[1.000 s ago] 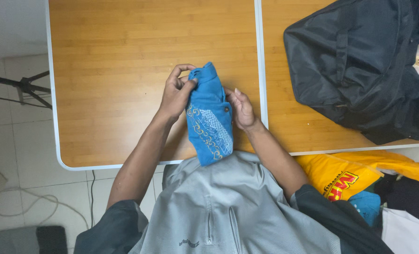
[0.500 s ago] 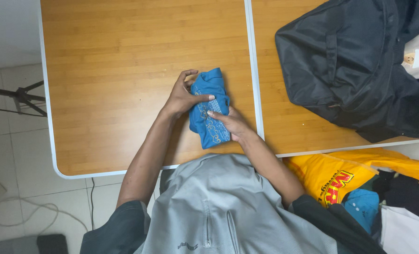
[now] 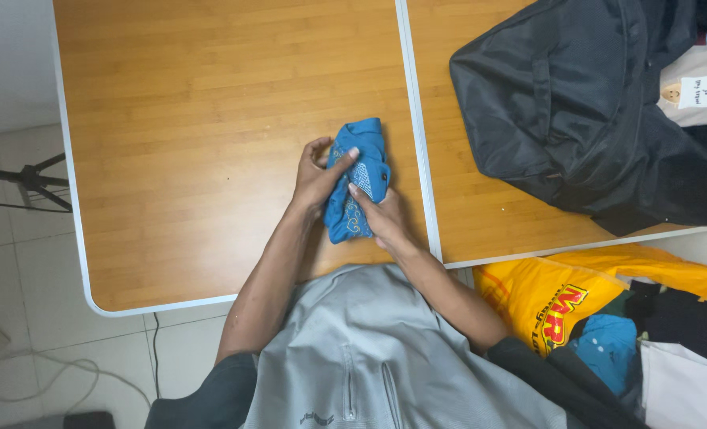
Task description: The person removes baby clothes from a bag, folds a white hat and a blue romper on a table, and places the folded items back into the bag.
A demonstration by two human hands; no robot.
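Wooden desk [image 3: 210, 119], black bag [image 3: 592, 111] far right. Blue cloth [image 3: 357, 179] sits near the desk's middle seam, bunched small. My left hand [image 3: 315, 181] and right hand [image 3: 381, 218] have fingers clamped on it, mid-fold. Next: press flat, tuck the loose end.

A plain indoor room, home-like or a makeshift recording space: a folding wood-look tabletop [image 3: 210, 119] with a white rim stands on pale floor tiles [image 3: 20, 262], a tripod leg [image 3: 28, 179] and loose cable [image 3: 44, 369] nearby, and bags of clothes [image 3: 608, 318] lie on the floor.
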